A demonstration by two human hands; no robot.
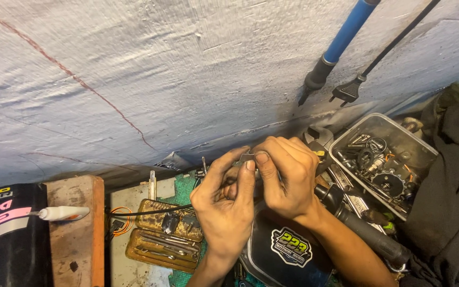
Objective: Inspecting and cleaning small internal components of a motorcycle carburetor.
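My left hand (223, 199) and my right hand (288, 178) meet in the middle of the view, fingertips pinched together on a small grey metal part (246, 158). Most of the part is hidden by the fingers, so its shape is unclear. A thin metal pin (204, 165) sticks up just left of my left fingers; whether I hold it I cannot tell. Below my hands lies a black rounded cover with a green and white sticker (291, 247).
A clear plastic tub (422, 144) of metal parts sits at right. An open brown tool case (161, 234) lies lower left. A blue-handled soldering iron (331, 50) and a black plug (348, 91) rest against the grey wall. A wooden block (78, 228) stands at left.
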